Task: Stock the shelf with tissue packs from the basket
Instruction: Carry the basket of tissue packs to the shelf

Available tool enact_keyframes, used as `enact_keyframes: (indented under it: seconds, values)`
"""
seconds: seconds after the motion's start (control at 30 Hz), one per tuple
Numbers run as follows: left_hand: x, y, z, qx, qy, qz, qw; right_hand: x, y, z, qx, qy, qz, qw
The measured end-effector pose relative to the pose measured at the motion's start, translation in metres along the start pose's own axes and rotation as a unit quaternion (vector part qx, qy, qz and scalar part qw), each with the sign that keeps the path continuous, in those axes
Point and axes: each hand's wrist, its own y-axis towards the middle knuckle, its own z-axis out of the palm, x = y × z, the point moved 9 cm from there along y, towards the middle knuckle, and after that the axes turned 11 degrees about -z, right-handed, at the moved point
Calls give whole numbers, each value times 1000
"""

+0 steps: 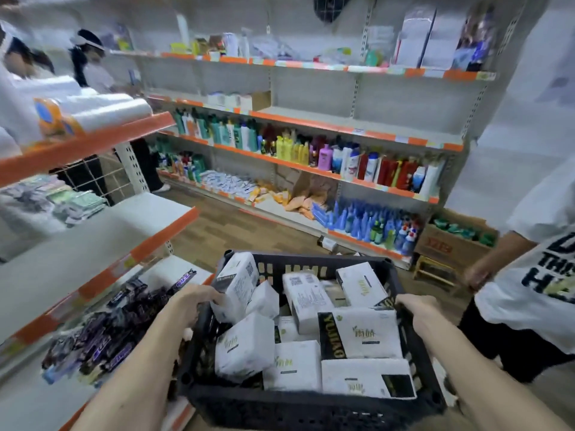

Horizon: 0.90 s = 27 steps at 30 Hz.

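A black plastic basket (305, 405) hangs in front of me, filled with several white tissue packs (361, 334) lying at odd angles. My left hand (194, 301) grips the basket's left rim, next to an upright pack (238, 283). My right hand (418, 309) grips the right rim. An orange-edged shelf unit (102, 247) stands at my left, its middle board (68, 244) mostly bare.
Dark snack packs (105, 331) lie on the lower left shelf and plastic rolls (102, 112) on the top one. Bottles fill the far shelves (311, 150). A person in a white shirt (535, 269) stands close on the right beside a cardboard box (451, 244). Two people stand at far left.
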Motion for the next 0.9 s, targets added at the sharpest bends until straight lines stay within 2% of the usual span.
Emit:
enact_keyframes:
  seconds: [0.23,0.3,0.5,0.63,0.9]
  values:
    - [-164,132,18,7,2,-33,999,92,169,115,-7,15,-14,1000]
    - [-211,168,20,14,-2,-45,999,124,213,152,14,-1,-6,1000]
    - [-327,248,5,1,-18,-50,999,221,308,239,40,0,-25,999]
    - [-409,306,4,-6,-24,-39,999,247,375,290,32,11,-7,999]
    - [-548,448,-1,11,-1,-98,995,307,520,427,57,-38,26,997]
